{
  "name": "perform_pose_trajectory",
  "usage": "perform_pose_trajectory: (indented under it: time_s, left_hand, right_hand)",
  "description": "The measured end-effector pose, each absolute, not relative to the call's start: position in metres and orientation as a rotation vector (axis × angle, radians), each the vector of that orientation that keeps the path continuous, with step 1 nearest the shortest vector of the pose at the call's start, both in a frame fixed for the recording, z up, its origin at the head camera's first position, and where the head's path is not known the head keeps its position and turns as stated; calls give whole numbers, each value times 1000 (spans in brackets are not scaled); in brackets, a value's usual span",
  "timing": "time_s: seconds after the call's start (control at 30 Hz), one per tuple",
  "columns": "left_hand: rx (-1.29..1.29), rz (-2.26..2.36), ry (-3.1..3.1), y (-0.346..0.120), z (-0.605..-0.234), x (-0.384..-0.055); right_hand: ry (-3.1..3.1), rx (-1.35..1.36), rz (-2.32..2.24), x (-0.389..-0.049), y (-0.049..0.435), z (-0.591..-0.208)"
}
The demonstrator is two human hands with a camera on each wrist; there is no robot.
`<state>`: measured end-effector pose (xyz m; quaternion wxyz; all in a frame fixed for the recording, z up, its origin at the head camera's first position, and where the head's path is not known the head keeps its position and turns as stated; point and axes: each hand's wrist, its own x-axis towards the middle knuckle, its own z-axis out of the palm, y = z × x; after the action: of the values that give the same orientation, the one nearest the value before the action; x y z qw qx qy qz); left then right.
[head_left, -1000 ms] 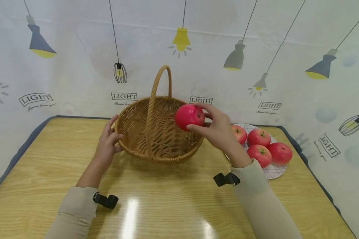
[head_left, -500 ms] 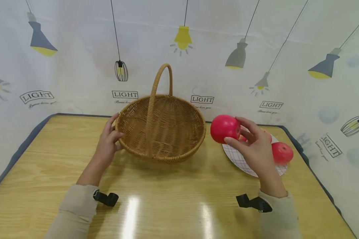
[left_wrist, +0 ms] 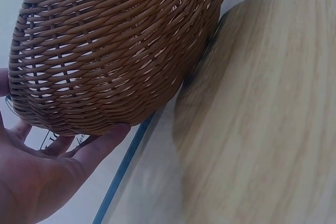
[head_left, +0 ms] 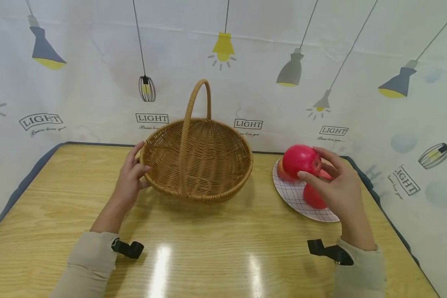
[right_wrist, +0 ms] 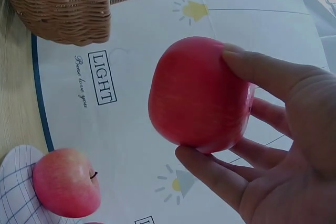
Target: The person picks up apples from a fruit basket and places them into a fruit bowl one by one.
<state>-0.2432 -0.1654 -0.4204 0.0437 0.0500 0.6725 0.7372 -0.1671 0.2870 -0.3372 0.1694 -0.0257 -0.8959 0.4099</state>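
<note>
A brown wicker basket with a tall arched handle stands tilted, its opening facing me, with nothing inside. My left hand grips its left rim, thumb in front; in the left wrist view the fingers lie against the woven wall. Between thumb and fingertips my right hand holds a red apple above the checked plate at the right. The right wrist view shows this apple raised off the plate. More apples lie on the plate, partly hidden behind my right hand.
The light wooden table has a dark blue edge at the back and sides. Behind it hangs a white cloth printed with lamps and the word LIGHT. A black strap camera sits on my right cuff, another on my left.
My right hand has carried the apple from the basket's opening rightward to above the plate. The left hand has stayed on the rim, and the basket has tipped slightly more toward me.
</note>
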Motion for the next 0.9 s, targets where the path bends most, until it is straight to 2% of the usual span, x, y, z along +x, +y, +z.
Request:
perform_pose_trajectory:
  time_s: [0.9]
  left_hand:
    - [123, 2284, 2009, -166, -420, -243]
  right_hand:
    - [-2943, 133, 717, -196, 296, -369]
